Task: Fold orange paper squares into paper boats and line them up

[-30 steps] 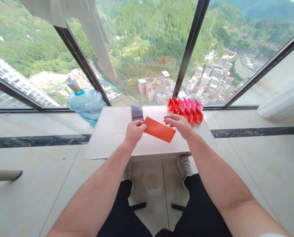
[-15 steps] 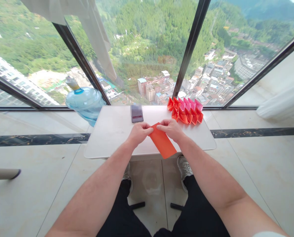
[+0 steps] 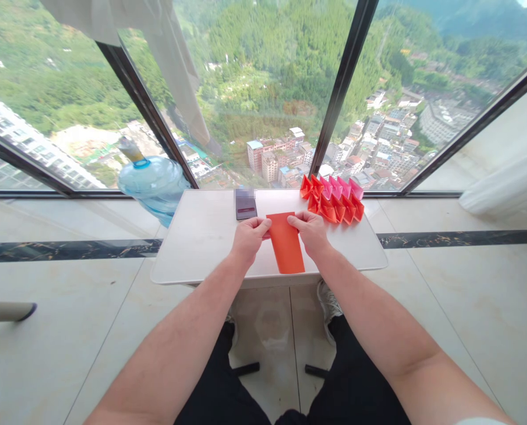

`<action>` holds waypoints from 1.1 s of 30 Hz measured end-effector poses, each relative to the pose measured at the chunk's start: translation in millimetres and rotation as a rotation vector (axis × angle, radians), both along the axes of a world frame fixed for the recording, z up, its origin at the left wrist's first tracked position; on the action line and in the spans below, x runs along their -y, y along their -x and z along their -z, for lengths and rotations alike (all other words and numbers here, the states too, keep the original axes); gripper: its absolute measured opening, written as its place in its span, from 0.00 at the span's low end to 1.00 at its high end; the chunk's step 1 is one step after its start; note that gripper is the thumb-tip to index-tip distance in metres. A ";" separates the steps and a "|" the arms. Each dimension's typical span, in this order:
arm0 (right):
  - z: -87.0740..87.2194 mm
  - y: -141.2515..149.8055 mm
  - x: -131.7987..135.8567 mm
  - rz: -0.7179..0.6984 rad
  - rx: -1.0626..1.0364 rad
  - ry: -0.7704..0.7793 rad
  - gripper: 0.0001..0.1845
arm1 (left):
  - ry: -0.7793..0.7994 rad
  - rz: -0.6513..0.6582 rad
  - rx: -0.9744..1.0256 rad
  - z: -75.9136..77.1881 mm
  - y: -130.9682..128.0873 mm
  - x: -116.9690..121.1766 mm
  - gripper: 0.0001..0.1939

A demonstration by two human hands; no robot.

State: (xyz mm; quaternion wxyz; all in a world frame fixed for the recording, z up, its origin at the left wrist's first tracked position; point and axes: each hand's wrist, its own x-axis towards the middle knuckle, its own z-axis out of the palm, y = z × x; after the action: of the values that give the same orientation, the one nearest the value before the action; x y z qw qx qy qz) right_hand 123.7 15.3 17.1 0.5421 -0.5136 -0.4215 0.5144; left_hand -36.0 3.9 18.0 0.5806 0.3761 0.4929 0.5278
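Observation:
An orange-red sheet of paper [image 3: 288, 245], an upright rectangle, is held over the near part of the white table [image 3: 201, 236]. My left hand [image 3: 251, 237] pinches its upper left edge between thumb and fingers. At the upper right edge, my right hand [image 3: 311, 230] has the same kind of pinch, thumb on top. Beyond my right hand, folded paper pieces [image 3: 336, 209] in red and pink stand in two rows at the table's far right corner. A phone [image 3: 245, 206] lies past my left hand near the far edge.
A large blue water bottle [image 3: 150, 183] leans left of the table. Tall windows with dark frames [image 3: 343, 88] rise right behind it. A tan leg-like bar [image 3: 6, 311] juts in at far left. My shoes [image 3: 329, 301] are under the table's near edge.
The paper has turned from a slant to nearly straight, its lower end swinging left. My hands have moved apart, from its top corner to opposite side edges.

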 end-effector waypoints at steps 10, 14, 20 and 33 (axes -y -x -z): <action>12.1 7.6 2.8 0.120 0.015 0.054 0.16 | 0.015 0.067 -0.069 6.3 -3.5 -1.3 0.19; 13.9 8.2 2.7 0.100 -0.030 0.074 0.16 | 0.003 0.029 -0.189 7.1 -0.7 -3.3 0.16; -1.7 -9.4 -0.1 -0.194 0.062 0.139 0.17 | -0.001 0.194 -0.357 0.8 7.6 -3.9 0.15; -9.7 -27.9 -5.8 -0.243 0.471 0.052 0.13 | -0.043 0.429 -0.682 -13.8 9.3 1.0 0.15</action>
State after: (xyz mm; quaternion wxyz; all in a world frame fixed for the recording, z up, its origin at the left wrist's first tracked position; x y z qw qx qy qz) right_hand 151.5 21.0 26.8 0.3500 -0.5785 -0.5811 0.4529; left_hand -45.3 2.9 31.8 0.4726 0.6362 0.5564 0.2496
